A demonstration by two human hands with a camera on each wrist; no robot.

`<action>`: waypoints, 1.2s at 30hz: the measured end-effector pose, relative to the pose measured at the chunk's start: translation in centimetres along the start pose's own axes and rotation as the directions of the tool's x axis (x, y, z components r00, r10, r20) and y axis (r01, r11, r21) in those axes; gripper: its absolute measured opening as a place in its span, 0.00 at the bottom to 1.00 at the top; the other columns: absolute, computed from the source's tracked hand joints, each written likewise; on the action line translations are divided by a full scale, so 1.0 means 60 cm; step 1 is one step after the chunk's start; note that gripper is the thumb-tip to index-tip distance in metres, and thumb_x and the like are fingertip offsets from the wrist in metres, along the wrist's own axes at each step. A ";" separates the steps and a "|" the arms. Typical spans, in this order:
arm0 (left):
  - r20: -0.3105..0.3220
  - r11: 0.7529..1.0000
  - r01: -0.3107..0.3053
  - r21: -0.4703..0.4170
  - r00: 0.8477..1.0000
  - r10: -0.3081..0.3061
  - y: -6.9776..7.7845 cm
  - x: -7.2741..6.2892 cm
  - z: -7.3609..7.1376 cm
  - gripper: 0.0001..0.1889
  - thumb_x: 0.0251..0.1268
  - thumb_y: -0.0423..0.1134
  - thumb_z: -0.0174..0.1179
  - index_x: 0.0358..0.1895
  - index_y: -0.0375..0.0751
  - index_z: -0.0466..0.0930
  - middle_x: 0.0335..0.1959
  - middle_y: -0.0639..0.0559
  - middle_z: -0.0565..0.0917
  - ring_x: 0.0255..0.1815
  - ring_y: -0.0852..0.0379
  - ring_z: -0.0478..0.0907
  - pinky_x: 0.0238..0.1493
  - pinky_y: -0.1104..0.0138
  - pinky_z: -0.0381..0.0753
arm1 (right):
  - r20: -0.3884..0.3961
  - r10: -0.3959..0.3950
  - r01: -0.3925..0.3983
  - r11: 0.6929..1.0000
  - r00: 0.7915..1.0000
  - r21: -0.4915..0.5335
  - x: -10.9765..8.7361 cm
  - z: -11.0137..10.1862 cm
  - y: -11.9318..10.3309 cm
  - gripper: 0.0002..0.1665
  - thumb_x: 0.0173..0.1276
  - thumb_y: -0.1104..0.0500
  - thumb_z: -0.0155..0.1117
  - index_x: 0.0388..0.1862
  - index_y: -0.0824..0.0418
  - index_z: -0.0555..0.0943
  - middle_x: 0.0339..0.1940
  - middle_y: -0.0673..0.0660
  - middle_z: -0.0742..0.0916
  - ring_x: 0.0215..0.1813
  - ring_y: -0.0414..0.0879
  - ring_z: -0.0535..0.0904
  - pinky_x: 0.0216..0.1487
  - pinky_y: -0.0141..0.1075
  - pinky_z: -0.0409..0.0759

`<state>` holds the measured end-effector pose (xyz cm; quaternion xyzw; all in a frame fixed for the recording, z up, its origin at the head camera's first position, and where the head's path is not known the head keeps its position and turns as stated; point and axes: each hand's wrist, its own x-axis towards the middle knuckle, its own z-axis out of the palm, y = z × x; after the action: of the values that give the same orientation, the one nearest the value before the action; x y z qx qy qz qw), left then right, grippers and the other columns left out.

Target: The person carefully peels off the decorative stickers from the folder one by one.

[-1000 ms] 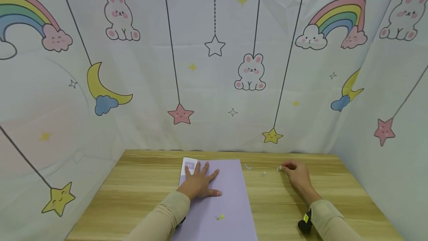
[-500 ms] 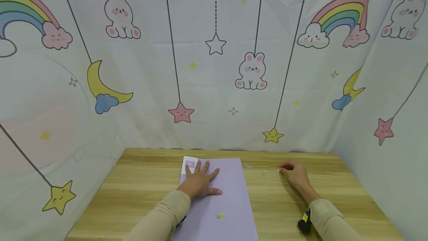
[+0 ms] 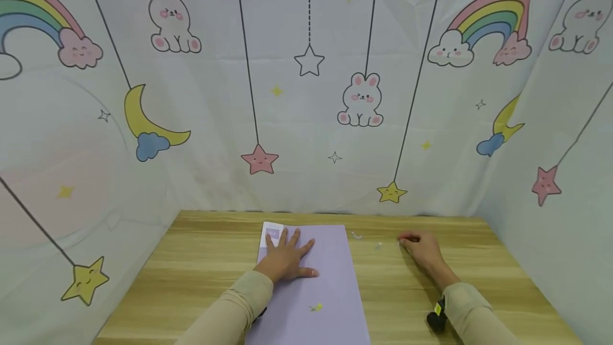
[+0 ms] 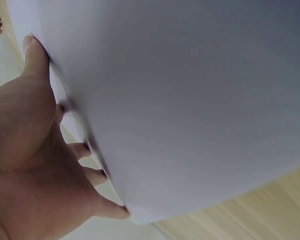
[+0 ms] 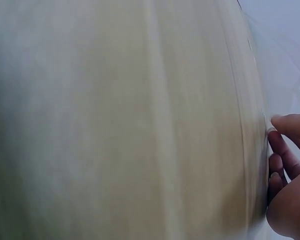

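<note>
Right hand (image 3: 423,252): thumb and forefinger are pinching what looks like a tiny pale piece (image 3: 398,242); too small for naming. Other fingers are curling in behind, per right wrist view.
Pinch risk: little of the piece is showing past the tips, so an off-centre squeeze could be shooting it loose across the bench (image 3: 392,286).
Left hand (image 3: 287,264): fingers are spreading wide, gripping nothing, resting on the lilac sheet (image 3: 330,265).
Lilac sheet: lying on the bench between the arms, near end running out of frame. Sideways push from the palm could be skewing it.
White corner patch (image 3: 273,232): sitting at the sheet's far left, fingertips covering part. Printed or stuck on, cannot tell; if stuck, finger drag could be lifting it.
Yellow sprig (image 3: 316,307): lying on the sheet, nearer than the left thumb. Fixed or loose, cannot tell; if loose, a jolt could be shifting it.
Clear scrap (image 3: 379,245): lying on the bench between sheet and right hand. A careless knuckle could be flicking it away.
Bead-like row (image 3: 357,236): lying just beside the sheet's far right. Sheet sliding right could be sweeping it off line.
</note>
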<state>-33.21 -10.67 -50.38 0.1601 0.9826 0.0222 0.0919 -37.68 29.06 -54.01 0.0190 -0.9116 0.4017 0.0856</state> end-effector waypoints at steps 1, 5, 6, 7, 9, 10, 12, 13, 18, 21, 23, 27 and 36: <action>-0.001 1.000 0.000 0.002 1.000 0.000 0.000 0.000 0.000 0.49 0.63 0.79 0.57 0.84 0.63 0.61 0.87 0.42 0.55 0.86 0.31 0.45 0.75 0.24 0.41 | 0.007 -0.003 0.003 1.000 1.000 0.001 -0.001 -0.002 -0.001 0.09 0.75 0.65 0.67 0.47 0.65 0.91 0.47 0.62 0.92 0.51 0.54 0.85 0.48 0.41 0.80; -0.008 1.000 -0.003 0.006 1.000 0.003 0.000 0.000 -0.002 0.49 0.63 0.79 0.57 0.84 0.63 0.62 0.87 0.42 0.55 0.86 0.31 0.46 0.74 0.24 0.41 | 0.023 -0.012 0.013 1.000 1.000 -0.020 -0.004 -0.006 -0.004 0.09 0.76 0.66 0.66 0.49 0.65 0.91 0.49 0.62 0.91 0.54 0.57 0.85 0.52 0.45 0.80; -0.010 1.000 -0.004 0.008 1.000 0.004 0.000 -0.001 -0.002 0.49 0.63 0.79 0.57 0.84 0.63 0.62 0.87 0.42 0.55 0.86 0.31 0.46 0.74 0.24 0.42 | 0.025 -0.015 0.015 1.000 1.000 -0.022 -0.004 -0.006 -0.005 0.10 0.76 0.66 0.66 0.50 0.65 0.91 0.49 0.62 0.91 0.55 0.57 0.85 0.53 0.46 0.80; -0.011 1.000 -0.005 0.008 1.000 0.005 0.001 -0.001 -0.002 0.49 0.63 0.79 0.57 0.84 0.62 0.62 0.86 0.42 0.55 0.86 0.31 0.46 0.74 0.24 0.42 | 0.029 -0.016 0.016 1.000 0.999 -0.022 -0.005 -0.007 -0.004 0.10 0.77 0.66 0.66 0.50 0.65 0.91 0.50 0.63 0.91 0.55 0.57 0.85 0.54 0.46 0.80; -0.013 1.000 -0.007 0.008 1.000 0.007 0.001 -0.002 -0.002 0.49 0.63 0.79 0.57 0.84 0.62 0.62 0.86 0.41 0.56 0.86 0.30 0.47 0.74 0.24 0.42 | 0.036 -0.019 0.020 1.000 0.999 -0.019 -0.005 -0.007 -0.004 0.10 0.77 0.65 0.66 0.51 0.66 0.90 0.50 0.63 0.91 0.55 0.58 0.84 0.54 0.47 0.80; -0.013 1.000 -0.007 0.008 1.000 0.007 0.001 -0.003 -0.003 0.48 0.63 0.79 0.57 0.84 0.62 0.62 0.86 0.41 0.56 0.86 0.30 0.47 0.74 0.24 0.42 | 0.039 -0.019 0.020 1.000 0.999 -0.016 -0.006 -0.008 -0.005 0.11 0.77 0.65 0.66 0.52 0.66 0.90 0.51 0.63 0.91 0.55 0.57 0.84 0.53 0.46 0.80; -0.013 1.000 -0.007 0.007 1.000 0.008 0.002 -0.003 -0.003 0.48 0.64 0.78 0.57 0.84 0.62 0.62 0.86 0.41 0.56 0.86 0.30 0.47 0.74 0.24 0.42 | 0.045 -0.020 0.020 1.000 0.999 -0.012 -0.006 -0.008 -0.005 0.11 0.77 0.65 0.67 0.52 0.66 0.90 0.51 0.63 0.91 0.55 0.57 0.85 0.53 0.46 0.80; -0.013 1.000 -0.008 0.007 1.000 0.008 0.002 -0.003 -0.003 0.48 0.64 0.78 0.57 0.84 0.62 0.62 0.86 0.41 0.56 0.86 0.30 0.47 0.74 0.24 0.42 | 0.048 -0.020 0.021 1.000 0.999 -0.009 -0.006 -0.008 -0.006 0.11 0.77 0.64 0.67 0.52 0.66 0.90 0.51 0.63 0.91 0.54 0.57 0.85 0.52 0.45 0.80; -0.013 1.000 -0.008 0.011 1.000 0.008 0.001 -0.003 -0.003 0.48 0.64 0.78 0.57 0.84 0.62 0.62 0.86 0.41 0.56 0.86 0.31 0.47 0.74 0.24 0.43 | 0.044 -0.029 0.030 0.999 0.999 -0.015 -0.006 -0.008 -0.006 0.11 0.76 0.63 0.68 0.52 0.65 0.90 0.50 0.62 0.91 0.53 0.57 0.85 0.51 0.44 0.81; -0.014 1.000 -0.008 0.012 1.000 0.008 0.001 -0.003 -0.003 0.48 0.64 0.79 0.57 0.84 0.62 0.62 0.86 0.41 0.56 0.86 0.31 0.47 0.74 0.24 0.43 | 0.034 -0.052 0.054 0.998 0.998 -0.042 -0.004 -0.007 -0.002 0.10 0.76 0.62 0.68 0.51 0.64 0.90 0.49 0.61 0.91 0.52 0.56 0.86 0.50 0.44 0.81; -0.016 1.000 -0.010 0.009 1.000 0.010 0.001 -0.004 -0.003 0.48 0.64 0.78 0.57 0.84 0.62 0.62 0.86 0.41 0.56 0.86 0.30 0.47 0.74 0.24 0.43 | 0.031 -0.070 0.072 0.995 0.997 -0.063 -0.004 -0.006 0.000 0.10 0.76 0.62 0.68 0.51 0.64 0.90 0.48 0.61 0.91 0.51 0.55 0.86 0.50 0.45 0.81; -0.018 1.000 -0.016 -0.004 1.000 0.016 0.002 -0.007 -0.007 0.48 0.64 0.77 0.58 0.84 0.61 0.63 0.86 0.40 0.57 0.85 0.30 0.47 0.74 0.24 0.43 | 0.030 -0.092 0.094 0.990 0.995 -0.104 -0.004 -0.007 -0.001 0.10 0.76 0.61 0.68 0.50 0.64 0.90 0.47 0.60 0.91 0.50 0.55 0.85 0.50 0.49 0.82; -0.020 1.000 -0.025 -0.007 0.999 0.024 0.004 -0.009 -0.010 0.47 0.65 0.76 0.59 0.84 0.60 0.63 0.86 0.40 0.57 0.85 0.29 0.48 0.74 0.24 0.44 | 0.087 -0.065 0.070 0.995 0.994 -0.066 -0.004 -0.016 -0.029 0.22 0.79 0.57 0.66 0.62 0.72 0.83 0.55 0.68 0.88 0.58 0.63 0.84 0.61 0.58 0.80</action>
<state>-32.78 -10.64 -49.69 0.1715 0.9813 0.0287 0.0824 -37.13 28.54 -52.14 0.0639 -0.9265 0.3658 0.0609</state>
